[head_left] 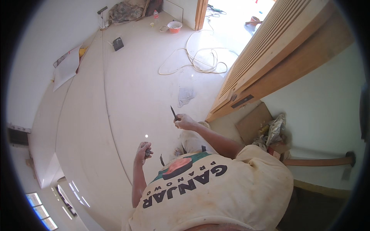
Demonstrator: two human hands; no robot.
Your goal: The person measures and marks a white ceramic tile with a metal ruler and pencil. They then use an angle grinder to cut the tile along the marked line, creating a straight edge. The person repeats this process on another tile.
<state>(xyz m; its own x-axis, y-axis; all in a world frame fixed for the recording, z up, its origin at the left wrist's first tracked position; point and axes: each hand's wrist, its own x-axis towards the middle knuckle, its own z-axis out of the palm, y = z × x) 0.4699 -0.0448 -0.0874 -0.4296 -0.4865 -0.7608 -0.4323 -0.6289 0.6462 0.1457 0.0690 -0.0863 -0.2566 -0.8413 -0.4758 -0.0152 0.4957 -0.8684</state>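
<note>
1 pointed tool (174, 112) is in R hand (185, 122).

I see the right forearm (219, 139) slanting inward across the front, the right hand (185, 122) pinched; the left forearm (138, 181) points forward, the left hand (142, 154) curled, both hands dusty and apart.

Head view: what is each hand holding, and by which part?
Right hand: dark pointed tool, by the end opposite its tip. Left hand: small grey thing; gripped part cannot be told.
</note>
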